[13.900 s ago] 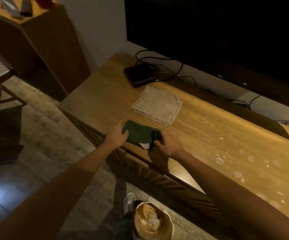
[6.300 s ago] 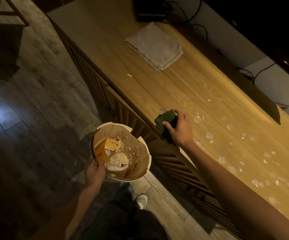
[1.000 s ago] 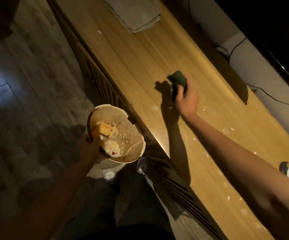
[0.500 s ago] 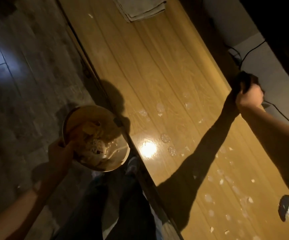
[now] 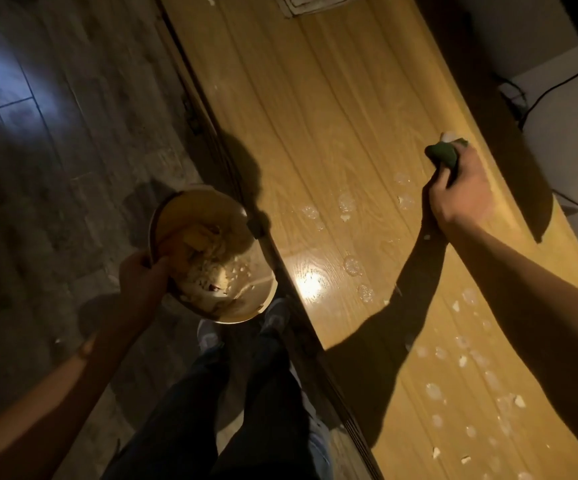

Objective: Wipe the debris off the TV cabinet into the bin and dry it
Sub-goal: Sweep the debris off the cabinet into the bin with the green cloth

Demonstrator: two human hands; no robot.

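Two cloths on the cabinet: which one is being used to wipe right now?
The dark green cloth, bunched in the right hand near the cabinet's back edge. The pale folded cloth lies untouched at the far end.

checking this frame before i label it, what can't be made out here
All in the head view:
- Folded beige cloth: cut off by the top edge.
- Green cloth: mostly hidden inside the right hand.
- Bin contents: dim and blurred; only pale and yellowish scraps show.
- Cabinet top under the right forearm: covered by it and its shadow, so debris there is unknown.
- TV: out of view.
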